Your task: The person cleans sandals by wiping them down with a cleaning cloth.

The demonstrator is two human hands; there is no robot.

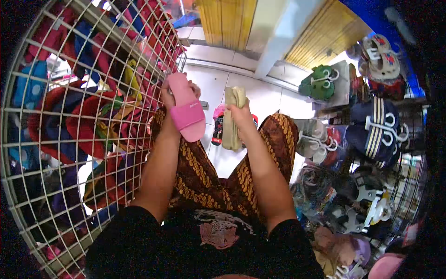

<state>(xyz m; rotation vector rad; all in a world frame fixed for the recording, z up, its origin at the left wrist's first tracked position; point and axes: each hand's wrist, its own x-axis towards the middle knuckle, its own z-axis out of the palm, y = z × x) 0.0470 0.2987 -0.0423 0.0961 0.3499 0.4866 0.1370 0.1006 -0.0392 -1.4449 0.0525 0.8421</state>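
A pink slide sandal (188,118) with a darker pink strap is held up by my left hand (167,96), whose fingers wrap around its far end. My right hand (239,116) grips a long beige bundle (230,132) that looks like folded cloth, beside the sandal and apart from it. Below the bundle, black and red footwear (217,135) with something bright pink next to it shows on the white tiled floor (211,81). Part of that footwear is hidden behind the bundle and my right hand.
A white wire grid (93,107) with colourful goods behind it rises close on my left. On the right, hanging racks hold green sandals (320,83), pale clogs (383,65) and striped navy slides (377,125). My patterned trouser knees (281,135) flank my arms.
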